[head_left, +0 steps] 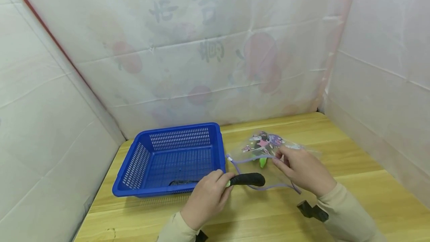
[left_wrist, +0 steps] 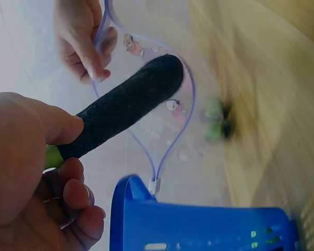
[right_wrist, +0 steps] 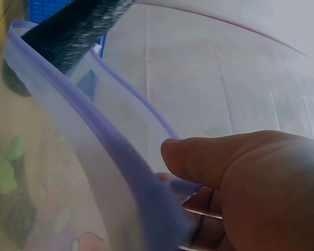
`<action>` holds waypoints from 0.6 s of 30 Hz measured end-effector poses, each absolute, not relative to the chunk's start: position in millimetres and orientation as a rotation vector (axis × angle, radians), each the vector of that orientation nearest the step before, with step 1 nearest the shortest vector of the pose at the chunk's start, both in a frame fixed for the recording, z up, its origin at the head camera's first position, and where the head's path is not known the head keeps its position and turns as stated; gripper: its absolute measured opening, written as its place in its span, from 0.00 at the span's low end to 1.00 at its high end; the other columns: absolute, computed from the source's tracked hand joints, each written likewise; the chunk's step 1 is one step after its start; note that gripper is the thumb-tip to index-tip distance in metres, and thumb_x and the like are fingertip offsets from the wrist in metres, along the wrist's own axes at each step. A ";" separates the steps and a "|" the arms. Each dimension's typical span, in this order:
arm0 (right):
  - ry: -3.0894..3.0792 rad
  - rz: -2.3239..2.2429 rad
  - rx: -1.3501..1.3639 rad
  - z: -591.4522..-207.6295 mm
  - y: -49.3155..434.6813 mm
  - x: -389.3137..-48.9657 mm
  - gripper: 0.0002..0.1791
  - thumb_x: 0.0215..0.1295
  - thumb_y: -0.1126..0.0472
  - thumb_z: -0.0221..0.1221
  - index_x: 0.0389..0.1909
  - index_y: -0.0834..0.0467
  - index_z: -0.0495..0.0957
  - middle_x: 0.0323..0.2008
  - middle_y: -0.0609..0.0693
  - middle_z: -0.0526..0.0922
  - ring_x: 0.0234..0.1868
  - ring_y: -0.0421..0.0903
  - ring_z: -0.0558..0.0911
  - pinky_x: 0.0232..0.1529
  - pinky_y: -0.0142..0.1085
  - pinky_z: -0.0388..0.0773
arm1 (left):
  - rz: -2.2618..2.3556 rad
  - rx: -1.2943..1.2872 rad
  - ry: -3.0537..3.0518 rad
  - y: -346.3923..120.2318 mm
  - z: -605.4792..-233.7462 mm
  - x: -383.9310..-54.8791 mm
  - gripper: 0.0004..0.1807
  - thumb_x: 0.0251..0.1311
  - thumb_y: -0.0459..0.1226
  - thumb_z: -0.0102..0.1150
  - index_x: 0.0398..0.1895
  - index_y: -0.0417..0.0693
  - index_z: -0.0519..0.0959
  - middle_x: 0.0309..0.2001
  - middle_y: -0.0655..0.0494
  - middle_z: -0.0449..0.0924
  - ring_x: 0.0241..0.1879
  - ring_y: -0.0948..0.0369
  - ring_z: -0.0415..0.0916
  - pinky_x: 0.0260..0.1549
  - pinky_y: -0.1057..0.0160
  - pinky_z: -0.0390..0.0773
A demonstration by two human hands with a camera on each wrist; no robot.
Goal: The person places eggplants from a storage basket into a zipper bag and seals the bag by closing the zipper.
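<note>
One yellowish wood-grained table (head_left: 352,160) fills the lower frame. One blue rectangular plastic basket (head_left: 181,137) sits left of centre; one clear, cartoon-printed plastic bag with a lilac rim (head_left: 263,143) lies right of centre (one green-and-dark piece (head_left: 263,162) shows inside). Of two hands, the left hand (head_left: 209,194), lower centre, curls its fingers round one dark elongated object with a green end (head_left: 248,179), at the bag's open mouth; the right hand (head_left: 307,167) pinches the rim.

Soft shadows fall on the evenly lit table (head_left: 356,156); the dimmer wrist views blur in places.
</note>
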State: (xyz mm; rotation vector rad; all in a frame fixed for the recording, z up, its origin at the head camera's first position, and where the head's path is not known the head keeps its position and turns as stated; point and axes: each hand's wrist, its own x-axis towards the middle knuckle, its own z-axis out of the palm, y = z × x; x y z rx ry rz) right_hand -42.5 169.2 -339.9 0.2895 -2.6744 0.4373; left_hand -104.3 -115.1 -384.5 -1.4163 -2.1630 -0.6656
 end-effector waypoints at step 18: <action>-2.641 0.468 0.321 -338.4 167.9 -42.0 0.08 0.60 0.60 0.66 0.30 0.49 0.74 0.17 0.32 0.68 0.17 0.29 0.65 0.19 0.27 0.66 | -0.682 -1.454 -2.162 -98.1 -392.4 -88.5 0.16 0.58 0.39 0.61 0.47 0.41 0.82 0.30 0.60 0.76 0.24 0.69 0.66 0.23 0.76 0.67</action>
